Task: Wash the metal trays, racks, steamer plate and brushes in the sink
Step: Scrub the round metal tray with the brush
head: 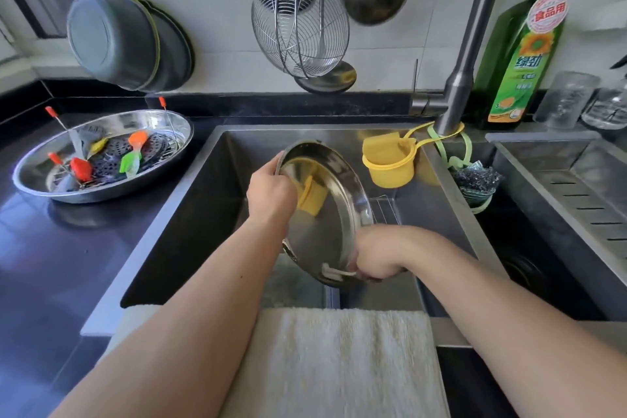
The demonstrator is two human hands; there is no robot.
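1. My left hand [271, 188] grips the far-left rim of a round metal tray [325, 214], fingers curled over the edge and thumb on the outside.
2. I hold the tray tilted on edge over the middle of the sink [190, 214], its shiny inside facing right and toward me.
3. My right hand [375, 261] is at the tray's near rim, down low. Its fingers are curled around the edge there; whether they also pinch the pale thing [336, 272] lying against that rim I cannot tell.
4. A yellow shape in the tray's inside looks like a reflection.
5. A second tray [101, 159] sits on the counter [51, 265] just beside the sink's left edge. In it lie a perforated steamer plate [112, 159], a wire rack under it, and brushes [130, 161] with orange, green, red and yellow heads.
6. A yellow cup [388, 164] hangs inside the sink's far right corner, strapped to the tap [464, 58].
7. A scourer [476, 180] hangs in a holder just right of the cup.
8. A white towel [339, 360] drapes over the sink's near edge between my forearms.
9. A green soap bottle [524, 54] stands at the counter's back edge, right of the tap.
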